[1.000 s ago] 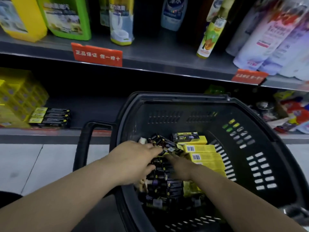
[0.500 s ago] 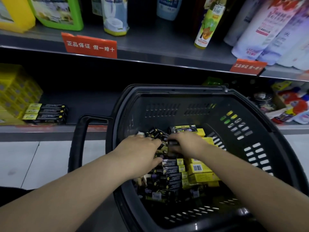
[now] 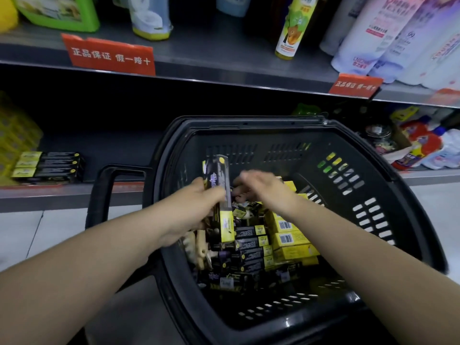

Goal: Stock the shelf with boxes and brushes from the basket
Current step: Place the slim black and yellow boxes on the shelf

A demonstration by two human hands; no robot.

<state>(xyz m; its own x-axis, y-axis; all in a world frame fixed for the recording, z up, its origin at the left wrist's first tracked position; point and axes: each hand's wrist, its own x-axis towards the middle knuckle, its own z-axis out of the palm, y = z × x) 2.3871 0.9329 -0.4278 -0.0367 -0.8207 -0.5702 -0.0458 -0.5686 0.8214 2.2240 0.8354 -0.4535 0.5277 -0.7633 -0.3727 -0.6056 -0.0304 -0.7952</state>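
Note:
A black plastic basket (image 3: pixel 373 155) stands in front of the lower shelf (image 3: pixel 119 155). It holds several black-and-yellow boxes (image 3: pixel 251 242), yellow boxes (image 3: pixel 291 237) and wooden brush handles (image 3: pixel 200 247). My left hand (image 3: pixel 191 210) grips a long black-and-yellow box (image 3: pixel 220 185), held upright above the pile. Just to its right, my right hand (image 3: pixel 261 189) hovers over the boxes, blurred, fingers curled; whether it holds anything I cannot tell. A small stack of matching black-and-yellow boxes (image 3: pixel 47 166) lies on the lower shelf at the left.
Bright yellow boxes (image 3: pixel 15 135) sit at the shelf's far left. Bottles (image 3: pixel 291 28) and red price tags (image 3: pixel 109 56) line the upper shelf. Assorted packs (image 3: pixel 420 143) crowd the lower shelf right. The basket handle (image 3: pixel 104 195) sticks out left. Light floor tiles (image 3: pixel 37 232) lie below.
My left hand has lifted a long black-and-yellow box upright out of the pile. My right hand has moved up and slightly right over the boxes.

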